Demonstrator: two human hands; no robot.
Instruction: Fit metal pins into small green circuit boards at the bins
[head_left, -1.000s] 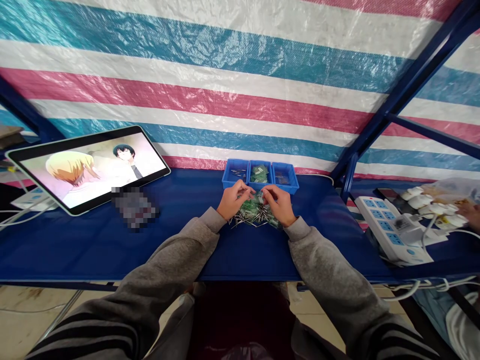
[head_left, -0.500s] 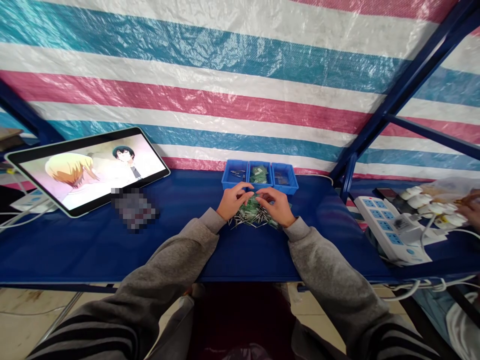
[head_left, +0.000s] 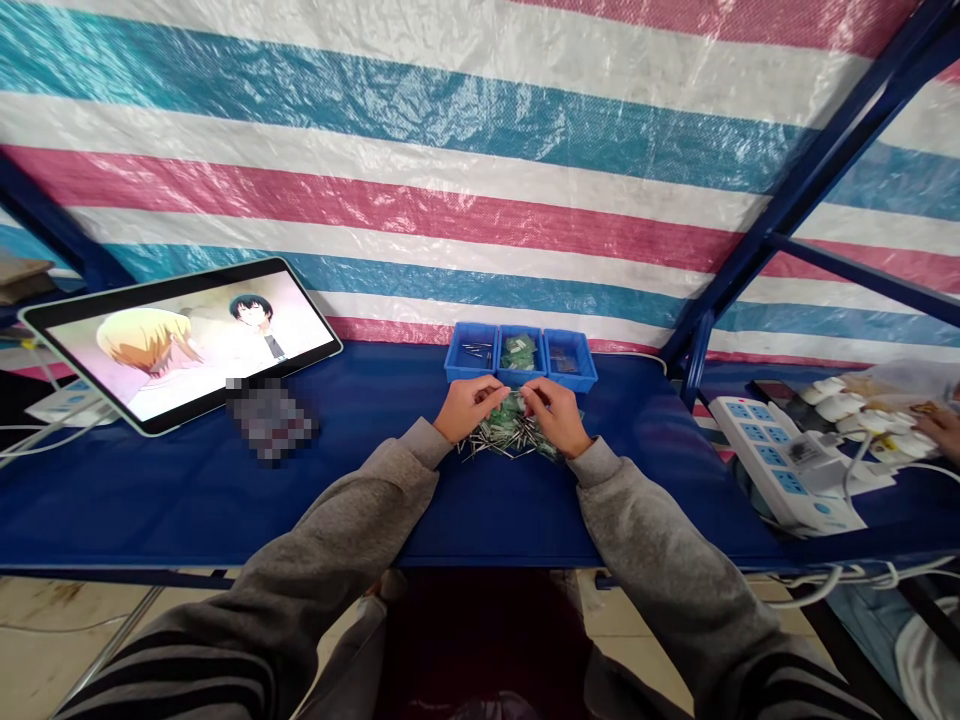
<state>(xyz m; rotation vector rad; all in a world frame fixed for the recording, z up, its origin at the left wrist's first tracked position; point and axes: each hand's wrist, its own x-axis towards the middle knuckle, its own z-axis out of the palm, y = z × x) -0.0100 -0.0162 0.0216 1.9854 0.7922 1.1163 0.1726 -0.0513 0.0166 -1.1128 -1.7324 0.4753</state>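
Note:
My left hand (head_left: 469,408) is closed in a pinch, thumb against forefinger, at the left edge of a small green plastic bag (head_left: 514,402). Pinching the other edge of the bag is my right hand (head_left: 556,413). Beneath both hands lies a loose pile of thin metal pins (head_left: 504,438), with more green bags partly hidden among them. Just beyond my fingers stand three joined blue bins: the left bin (head_left: 455,366) has a few metal pins, the middle bin (head_left: 521,375) green bags, the right bin (head_left: 586,377) small dark pieces I cannot make out.
A tablet (head_left: 180,340) playing a cartoon leans at the back left of the blue table (head_left: 360,400), a blurred patch in front of it. To the right are a white power strip (head_left: 780,465), white bottles (head_left: 840,402) and another person's hand (head_left: 941,430). A striped tarp hangs behind.
My fingers have come down slightly and closed into pinches on the small green bag; half a second ago they were raised and more spread. The other person's hand has shifted a little.

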